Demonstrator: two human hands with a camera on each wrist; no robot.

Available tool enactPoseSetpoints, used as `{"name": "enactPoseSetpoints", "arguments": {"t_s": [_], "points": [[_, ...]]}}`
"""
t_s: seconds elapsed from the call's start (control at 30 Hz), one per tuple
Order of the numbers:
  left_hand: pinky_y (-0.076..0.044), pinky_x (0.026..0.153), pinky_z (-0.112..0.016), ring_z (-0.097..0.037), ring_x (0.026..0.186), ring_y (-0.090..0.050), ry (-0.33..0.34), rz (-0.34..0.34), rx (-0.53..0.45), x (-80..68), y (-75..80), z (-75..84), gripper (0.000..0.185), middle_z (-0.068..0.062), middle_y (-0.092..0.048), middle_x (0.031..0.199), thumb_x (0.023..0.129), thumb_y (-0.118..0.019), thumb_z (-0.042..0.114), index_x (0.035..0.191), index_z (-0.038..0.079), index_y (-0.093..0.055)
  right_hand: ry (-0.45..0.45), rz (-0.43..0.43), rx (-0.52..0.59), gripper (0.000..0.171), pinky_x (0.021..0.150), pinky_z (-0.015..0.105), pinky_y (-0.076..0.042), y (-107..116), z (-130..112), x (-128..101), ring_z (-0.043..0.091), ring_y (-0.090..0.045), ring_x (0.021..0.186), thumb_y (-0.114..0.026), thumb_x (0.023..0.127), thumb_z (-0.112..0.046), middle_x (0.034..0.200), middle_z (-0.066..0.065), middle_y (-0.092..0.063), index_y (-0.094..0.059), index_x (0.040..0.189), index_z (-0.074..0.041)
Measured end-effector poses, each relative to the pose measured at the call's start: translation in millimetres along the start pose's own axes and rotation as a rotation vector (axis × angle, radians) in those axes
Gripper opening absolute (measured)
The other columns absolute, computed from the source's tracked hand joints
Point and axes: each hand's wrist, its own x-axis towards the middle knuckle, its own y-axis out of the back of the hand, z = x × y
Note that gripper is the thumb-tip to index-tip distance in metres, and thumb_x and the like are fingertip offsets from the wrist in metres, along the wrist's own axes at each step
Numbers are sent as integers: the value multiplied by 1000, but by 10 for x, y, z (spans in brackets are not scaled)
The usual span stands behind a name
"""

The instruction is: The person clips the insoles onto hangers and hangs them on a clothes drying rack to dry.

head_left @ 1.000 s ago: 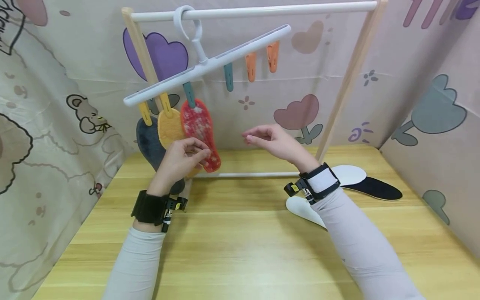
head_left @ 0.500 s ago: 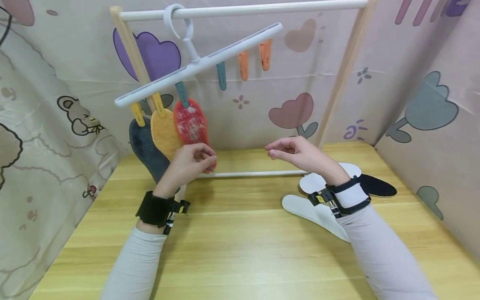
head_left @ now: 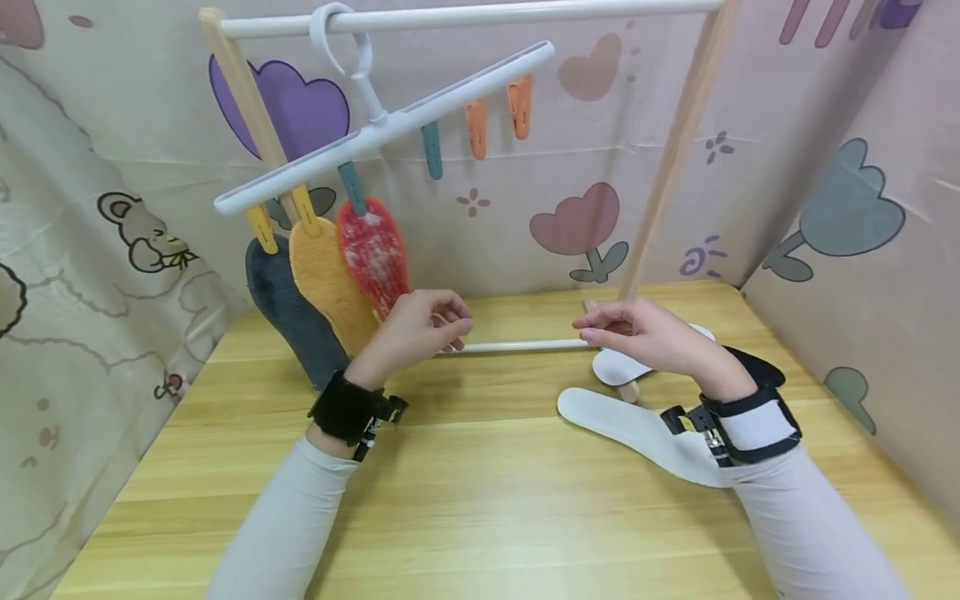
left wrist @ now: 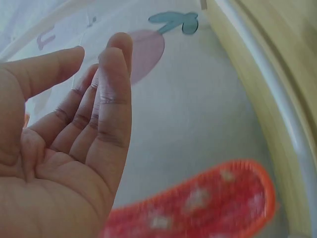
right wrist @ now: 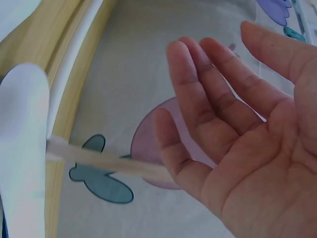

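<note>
Left hand (head_left: 422, 327): fingers loosely bent, thumb apart, nothing held. In the head view it covers the lower end of the red insole (head_left: 372, 250); can't tell if they touch. Red insole hangs from a teal clip (head_left: 351, 187) on the white hanger (head_left: 390, 125), beside the yellow insole (head_left: 326, 271) and dark grey insole (head_left: 288, 304), both on yellow clips (head_left: 303, 208). Hanger tilts, loaded end low. Right hand (head_left: 656, 337): half open, fingers slightly bent, grips nothing, near the right post (head_left: 675, 158). Front white insole (head_left: 637, 429) lies on the table (head_left: 487, 517); second white insole (head_left: 617, 367) and black insole (head_left: 756, 367) lie behind it, partly hidden.
</note>
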Motion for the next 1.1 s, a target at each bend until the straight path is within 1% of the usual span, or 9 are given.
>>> {"name": "enactPoseSetpoints", "arguments": {"t_s": [0.13,0.27,0.43,0.53,0.67,0.77,0.9,1.0,1.1], "points": [[-67,76,-43,-30,80,-79,-20,-55,16,91,-166,40,11,-13,-75,96,103,-74,16,106,6,-74,10,-4,-61,25,87,24,-60,3,50,-112,16,-78,106,-70,106,-20,122,10,-80,-77,126,-7],[-67,74,-42,-21,77,-78,-15,-118,24,175,-339,82,11,-17,-76,99,103,-74,16,106,6,-74,2,-19,-72,24,89,27,-61,-12,103,-206,21,-78,108,-70,106,-18,121,10,-80,-78,125,-6],[-67,73,-42,-33,82,-81,-7,-173,2,273,-555,120,7,-21,-75,101,101,-75,13,103,6,-73,-19,-42,-120,25,86,28,-60,-42,150,-301,17,-77,104,-72,105,-23,116,4,-81,-79,122,-7],[-66,68,-35,-38,86,-81,-15,-212,17,325,-695,129,6,-22,-76,101,101,-75,12,101,7,-73,-38,-71,-134,27,82,27,-59,-58,167,-353,13,-74,98,-72,105,-26,111,0,-81,-79,122,-7],[-58,62,-23,-37,87,-81,-35,-264,61,388,-874,166,7,-22,-77,103,102,-75,14,99,8,-72,-91,-133,-116,30,79,26,-58,-62,201,-438,9,-71,94,-71,105,-27,110,-1,-81,-77,125,-5],[-54,62,-20,-36,87,-80,-51,-295,80,431,-986,229,7,-21,-79,104,102,-75,14,100,7,-72,-128,-168,-124,32,79,26,-58,-55,215,-513,9,-71,95,-70,105,-28,111,-1,-81,-76,126,-5],[-54,66,-19,-33,85,-80,-80,-336,129,489,-1115,327,8,-17,-81,103,102,-75,13,101,6,-72,-144,-185,-177,33,80,32,-60,-66,207,-623,11,-73,96,-72,104,-28,110,0,-81,-77,125,-3],[-51,73,-18,-23,83,-78,-129,-341,217,536,-1213,392,9,-10,-81,97,102,-75,17,100,8,-74,-152,-189,-234,29,80,36,-59,-93,184,-704,12,-70,93,-75,102,-29,106,-2,-79,-78,117,-6],[-47,78,-19,-11,80,-70,-170,-339,284,582,-1319,453,9,-1,-79,91,102,-75,19,99,11,-75,-161,-192,-296,19,75,34,-53,-123,169,-763,11,-60,82,-79,98,-30,93,-6,-71,-74,98,-12]]}}
